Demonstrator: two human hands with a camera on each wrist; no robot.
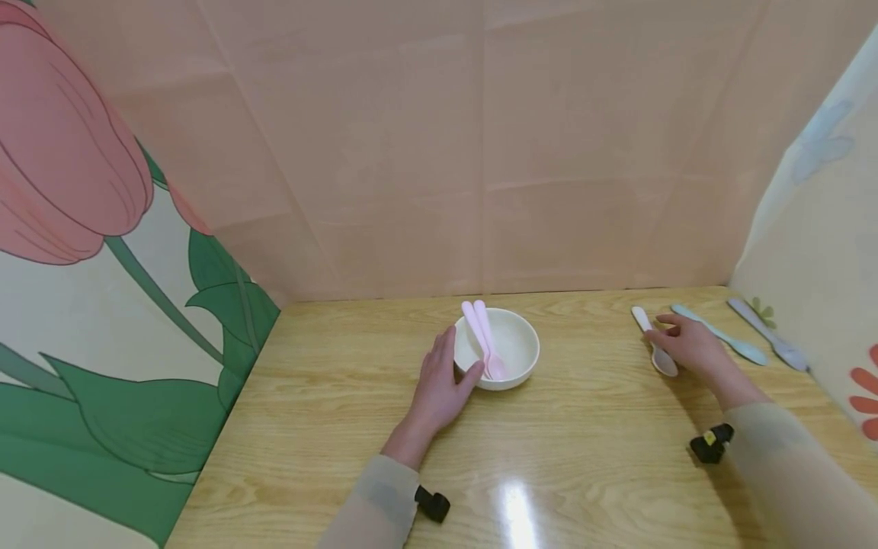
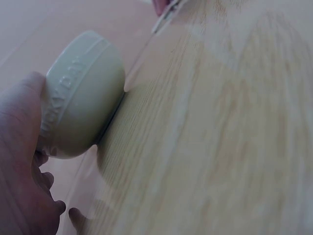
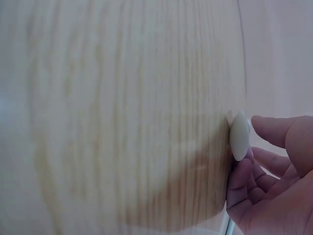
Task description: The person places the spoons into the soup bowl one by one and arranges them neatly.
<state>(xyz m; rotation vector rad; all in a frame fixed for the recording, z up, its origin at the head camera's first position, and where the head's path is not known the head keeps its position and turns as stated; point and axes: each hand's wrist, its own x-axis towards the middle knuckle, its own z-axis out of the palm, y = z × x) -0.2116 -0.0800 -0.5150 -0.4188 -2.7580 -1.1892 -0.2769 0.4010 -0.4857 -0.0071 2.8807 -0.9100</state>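
Observation:
A white bowl (image 1: pixel 519 347) stands upright on the wooden table, with two pink spoons (image 1: pixel 495 367) leaning inside, handles over the far rim. My left hand (image 1: pixel 442 385) holds its left side, thumb at the near rim and fingers along the wall. Raised lettering shows on the bowl (image 2: pixel 85 93) in the left wrist view. At the right, my right hand (image 1: pixel 693 351) is over a white spoon (image 1: pixel 664 362) lying on the table. The thumb is at the handle; in the right wrist view a gap separates it from the loosely bent fingers around the spoon (image 3: pixel 239 137).
Right of the white spoon lie a light blue spoon (image 1: pixel 749 351) and a grey-purple fork (image 1: pixel 789 355). A pinkish cloth backdrop (image 1: pixel 480 191) rises behind the table (image 1: pixel 329 396). Flower-printed panels (image 1: pixel 123 320) flank the left and right sides.

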